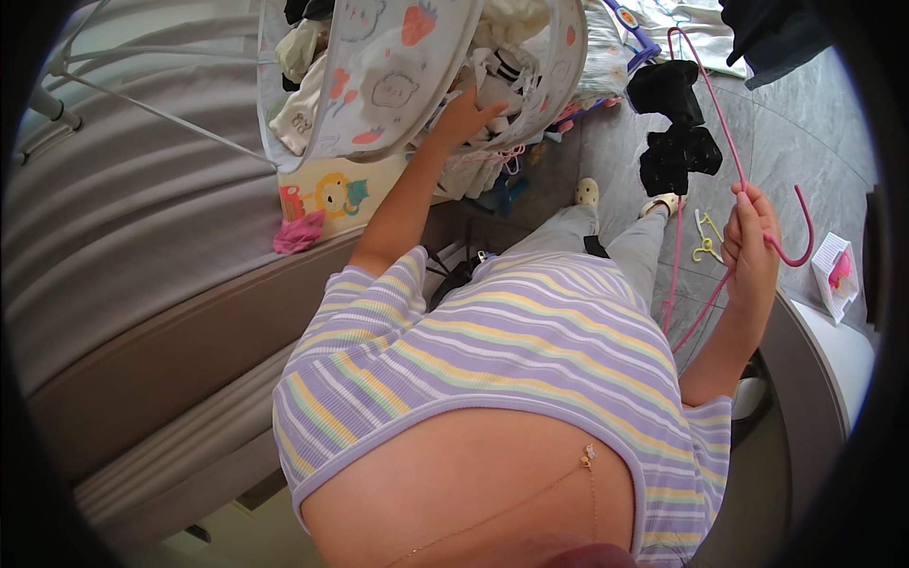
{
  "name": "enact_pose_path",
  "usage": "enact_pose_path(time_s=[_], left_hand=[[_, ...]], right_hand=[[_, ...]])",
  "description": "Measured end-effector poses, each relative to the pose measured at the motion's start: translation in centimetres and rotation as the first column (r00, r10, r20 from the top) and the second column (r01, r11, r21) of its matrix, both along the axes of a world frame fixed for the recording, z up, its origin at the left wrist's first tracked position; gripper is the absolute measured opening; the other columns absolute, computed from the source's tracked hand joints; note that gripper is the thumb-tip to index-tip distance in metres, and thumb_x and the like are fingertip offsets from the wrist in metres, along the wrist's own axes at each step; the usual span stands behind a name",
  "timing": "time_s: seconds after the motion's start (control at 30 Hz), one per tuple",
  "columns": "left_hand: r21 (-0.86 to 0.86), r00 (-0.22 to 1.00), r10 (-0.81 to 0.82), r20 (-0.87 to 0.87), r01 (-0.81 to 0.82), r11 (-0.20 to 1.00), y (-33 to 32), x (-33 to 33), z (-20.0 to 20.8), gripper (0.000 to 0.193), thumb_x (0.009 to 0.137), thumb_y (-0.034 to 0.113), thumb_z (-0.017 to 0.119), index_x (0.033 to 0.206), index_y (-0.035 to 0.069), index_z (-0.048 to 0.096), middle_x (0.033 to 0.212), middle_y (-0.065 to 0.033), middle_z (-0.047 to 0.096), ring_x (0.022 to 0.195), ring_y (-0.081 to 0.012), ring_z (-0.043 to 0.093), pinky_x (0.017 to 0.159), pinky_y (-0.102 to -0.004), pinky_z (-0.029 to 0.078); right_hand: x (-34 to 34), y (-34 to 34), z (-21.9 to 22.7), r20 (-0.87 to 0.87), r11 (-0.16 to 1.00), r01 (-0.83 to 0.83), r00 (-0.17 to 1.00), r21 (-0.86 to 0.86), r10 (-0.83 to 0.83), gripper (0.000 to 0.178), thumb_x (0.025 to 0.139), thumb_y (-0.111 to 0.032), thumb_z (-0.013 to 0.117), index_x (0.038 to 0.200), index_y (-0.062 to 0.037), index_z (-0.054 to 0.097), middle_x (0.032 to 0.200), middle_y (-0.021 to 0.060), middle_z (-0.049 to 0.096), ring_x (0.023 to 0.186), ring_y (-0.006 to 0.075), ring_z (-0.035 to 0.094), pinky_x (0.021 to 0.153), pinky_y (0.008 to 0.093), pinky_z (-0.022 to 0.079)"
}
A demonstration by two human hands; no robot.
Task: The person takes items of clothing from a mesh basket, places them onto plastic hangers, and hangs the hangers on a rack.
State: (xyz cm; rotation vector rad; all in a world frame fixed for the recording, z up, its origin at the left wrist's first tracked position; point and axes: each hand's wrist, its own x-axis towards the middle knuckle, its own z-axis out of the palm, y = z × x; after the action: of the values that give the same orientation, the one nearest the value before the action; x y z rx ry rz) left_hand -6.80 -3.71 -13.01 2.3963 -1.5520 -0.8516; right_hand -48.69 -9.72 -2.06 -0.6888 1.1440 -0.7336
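Sorting of clothes at a hamper, both hands in use. The left hand [464, 118] reaches to the mouth of the printed hamper [402, 57], far and left of centre; its thumb stands wide of its fingers, which lie against the clothes [502, 80], and no piece is seen gripped between them. The right hand [753, 232], at right, is curled closed around a pink hanger [809, 241], whose hook points right. Black garments [680, 156] hang on the hanger's far part, over the tiled floor [795, 133]; how they are fastened cannot be made out. A yellow hanger [705, 249] lies on the floor just left of the right hand, and a white basket [833, 284] stands farther right. The step in hand is judged to be choosing a piece from the hamper while the pink hanger is kept ready. The next move would call for the left fingers to pinch one piece and draw it free of its neighbours, with the right hand holding the hanger steady.
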Motion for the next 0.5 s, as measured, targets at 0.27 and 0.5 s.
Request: enact_pose_path(time_s=[0.27, 0.5], left_hand=[[-0.362, 0.995, 0.096, 0.000, -0.090, 0.928, -1.2, -0.7, 2.7, 0.032, 0.084, 0.026, 0.051, 0.104, 0.002, 0.053, 0.091, -0.0059, 0.058, 0.079, -0.0127, 0.054, 0.070, -0.0272, 0.043], [0.079, 0.425, 0.230, -0.876, -0.343, 0.936, -0.2, -8.8, 11.3, 0.036, 0.089, 0.034, 0.047, 0.110, 0.006, 0.052, 0.096, -0.0038, 0.060, 0.083, -0.0134, 0.058, 0.075, -0.0261, 0.047]], right_hand=[[-0.3, 0.2, 0.3, 0.025, 1.000, -0.009, 1.000, -0.011, 0.009, 0.021, 0.089, -0.020, 0.048, 0.101, -0.0032, 0.051, 0.053, -0.0088, 0.029, 0.041, -0.0017, 0.019, 0.036, 0.0163, 0.013], [0.0, 0.8, 1.2, 0.023, 0.999, 0.017, 1.000, -0.040, -0.016, 0.021, 0.089, -0.019, 0.047, 0.101, -0.0024, 0.051, 0.054, -0.0087, 0.030, 0.040, -0.0018, 0.020, 0.035, 0.0158, 0.014]])
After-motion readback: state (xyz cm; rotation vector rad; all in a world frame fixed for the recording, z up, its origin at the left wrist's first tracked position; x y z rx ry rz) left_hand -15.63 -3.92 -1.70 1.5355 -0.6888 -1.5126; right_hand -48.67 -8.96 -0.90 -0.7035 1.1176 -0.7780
